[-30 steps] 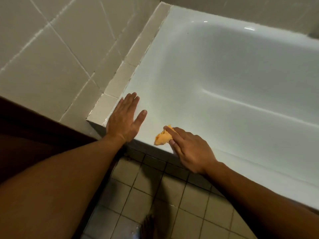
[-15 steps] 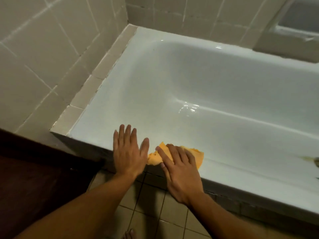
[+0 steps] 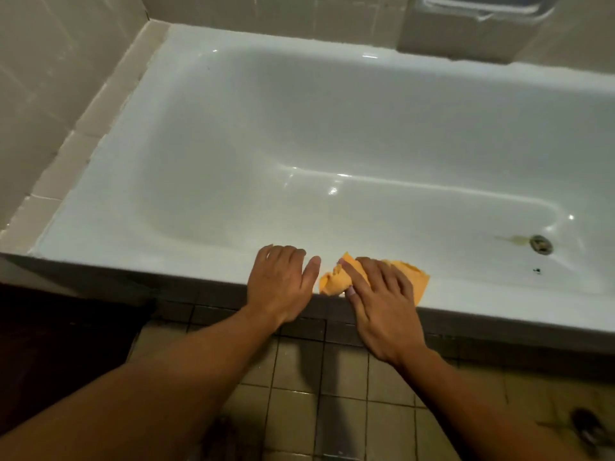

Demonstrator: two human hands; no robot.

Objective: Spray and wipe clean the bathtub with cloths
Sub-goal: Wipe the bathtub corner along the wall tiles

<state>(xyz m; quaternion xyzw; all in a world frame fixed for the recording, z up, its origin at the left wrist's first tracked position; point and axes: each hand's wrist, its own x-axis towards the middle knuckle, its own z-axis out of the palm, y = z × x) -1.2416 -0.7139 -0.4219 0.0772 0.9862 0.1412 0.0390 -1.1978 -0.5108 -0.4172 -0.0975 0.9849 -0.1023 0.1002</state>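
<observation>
Under your right hand (image 3: 382, 301) the cloth (image 3: 336, 282) is plain orange, with no print. Around your grip the bathtub (image 3: 299, 128) is glossy white with a faint blue-green cast. Far right of your grip, the drain (image 3: 541, 243) is dull grey metal, with a yellow-brown stain (image 3: 517, 240) just left of it and a small black speck (image 3: 536, 270) below it. Below your grip, the floor (image 3: 349, 410) is tan squares in a dark grid. Far left of it, the wall tiles (image 3: 50, 78) are pale beige.

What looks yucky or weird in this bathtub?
A yellowish stain streaks the bathtub floor just beside the drain, and a small dark speck sits nearer the front rim. Both stand out against the white enamel.
</observation>
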